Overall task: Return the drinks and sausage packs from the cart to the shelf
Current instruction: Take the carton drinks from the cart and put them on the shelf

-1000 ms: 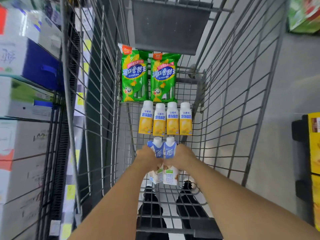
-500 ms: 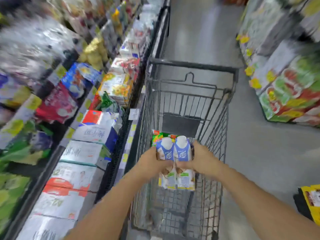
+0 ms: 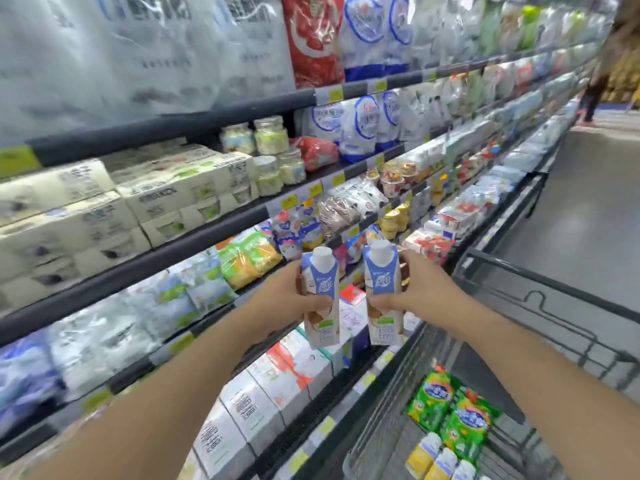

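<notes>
I hold two blue-and-white drink cartons w/ white screw caps at frame centre, upright, side by side, not touching. Left hand (image 3: 287, 299) grips the left carton (image 3: 320, 299) at mid-body, thumb across the front face; right hand (image 3: 412, 292) grips the right carton (image 3: 382, 292) the same way. Both sit in front of the dark-edged multi-tier shelf (image 3: 194, 233), which fills the left and upper frame.

Handling, my judgement:
- Cartons: stiff paperboard, light to moderate wt, likely full. Walls dent if squeezed; grip mid-body, flat faces, not the cap.
- Surface prob. smooth, maybe cold and damp: keep grip firm.
- Green plastic sausage packs (image 3: 450, 414), lower right in the grey wire cart (image 3: 540, 296): soft, crinkly; take by the pack body.
- Small yellow-labelled white bottles (image 3: 436, 459), frame bottom: rigid, take round the body.
</notes>
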The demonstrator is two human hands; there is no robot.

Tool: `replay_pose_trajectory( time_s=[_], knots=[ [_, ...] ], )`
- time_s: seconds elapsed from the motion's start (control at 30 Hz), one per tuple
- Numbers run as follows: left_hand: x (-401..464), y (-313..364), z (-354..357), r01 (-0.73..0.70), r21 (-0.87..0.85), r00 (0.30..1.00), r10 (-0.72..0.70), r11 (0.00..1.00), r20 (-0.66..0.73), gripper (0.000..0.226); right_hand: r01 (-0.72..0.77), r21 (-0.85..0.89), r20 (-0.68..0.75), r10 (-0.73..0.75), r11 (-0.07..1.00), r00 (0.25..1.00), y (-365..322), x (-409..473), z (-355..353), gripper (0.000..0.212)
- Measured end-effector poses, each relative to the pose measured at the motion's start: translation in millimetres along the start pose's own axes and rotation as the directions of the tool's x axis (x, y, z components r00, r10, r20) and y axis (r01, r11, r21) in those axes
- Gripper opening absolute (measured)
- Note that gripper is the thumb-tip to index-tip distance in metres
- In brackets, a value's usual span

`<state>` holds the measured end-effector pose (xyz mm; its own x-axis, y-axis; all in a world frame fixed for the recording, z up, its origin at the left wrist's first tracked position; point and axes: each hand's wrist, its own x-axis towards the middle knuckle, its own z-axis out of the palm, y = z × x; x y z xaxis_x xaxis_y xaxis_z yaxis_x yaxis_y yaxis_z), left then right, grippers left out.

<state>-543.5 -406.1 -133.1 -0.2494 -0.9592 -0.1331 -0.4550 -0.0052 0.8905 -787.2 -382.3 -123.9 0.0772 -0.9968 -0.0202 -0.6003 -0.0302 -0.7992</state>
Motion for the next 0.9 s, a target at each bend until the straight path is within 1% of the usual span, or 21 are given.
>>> replay_pose_trajectory(
  time_s=[0.07, 0.13, 0.23, 0.33, 0.43, 0.57, 0.7, 0.77, 0.83, 0.9],
  knots=[
    [-43.2, -9.3, -32.4, 0.027, 0.002, 0.991, -0.026, 1.0, -0.132, 0.042, 0.068, 0.0, 0.078, -0.068, 0.998, 0.995, -30.0, -2.0, 22.1, 0.071],
    [-90.5, -21.5, -60.7, 0.071, -0.033, 0.964, -0.077, 0.997, -0.254, 0.037, 0.137, 0.016, 0.167, -0.138, 0.99, 0.976, -59.5, -8.8, 50.4, 0.065],
    [-164.3, -43.5, -101.2, 0.149, -0.063, 0.889, -0.162, 0.987, -0.428, 0.039, 0.222, 0.036, 0.289, -0.223, 0.974, 0.931, -104.1, -23.3, 100.5, 0.064],
    [-241.8, -65.3, -140.4, 0.187, -0.079, 0.811, -0.2, 0.979, -0.55, 0.041, 0.318, 0.03, 0.365, -0.307, 0.947, 0.879, -157.6, -44.9, 156.5, 0.066],
    [-315.3, -84.3, -175.0, 0.2, -0.097, 0.726, -0.215, 0.975, -0.654, 0.04, 0.429, 0.032, 0.434, -0.399, 0.903, 0.808, -211.3, -71.5, 213.6, 0.066],
    [-409.0, -108.7, -217.3, 0.226, -0.125, 0.623, -0.242, 0.966, -0.744, 0.046, 0.53, 0.08, 0.507, -0.492, 0.844, 0.708, -278.2, -113.9, 294.5, 0.064],
    [-502.3, -140.5, -267.7, 0.288, -0.113, 0.555, -0.262, 0.951, -0.789, 0.046, 0.569, 0.126, 0.567, -0.53, 0.813, 0.631, -342.2, -163.6, 378.4, 0.062],
    [-542.6, -155.7, -296.7, 0.305, -0.108, 0.532, -0.263, 0.946, -0.805, 0.046, 0.571, 0.145, 0.578, -0.538, 0.808, 0.614, -373.1, -185.9, 420.0, 0.062],
    [-575.6, -168.0, -323.1, 0.292, -0.111, 0.511, -0.253, 0.95, -0.822, 0.044, 0.585, 0.168, 0.571, -0.562, 0.794, 0.598, -402.4, -205.3, 456.0, 0.055],
    [-600.9, -180.1, -346.9, 0.316, -0.101, 0.494, -0.254, 0.944, -0.831, 0.045, 0.578, 0.201, 0.559, -0.577, 0.791, 0.596, -427.9, -217.7, 486.7, 0.053]
  ],
)
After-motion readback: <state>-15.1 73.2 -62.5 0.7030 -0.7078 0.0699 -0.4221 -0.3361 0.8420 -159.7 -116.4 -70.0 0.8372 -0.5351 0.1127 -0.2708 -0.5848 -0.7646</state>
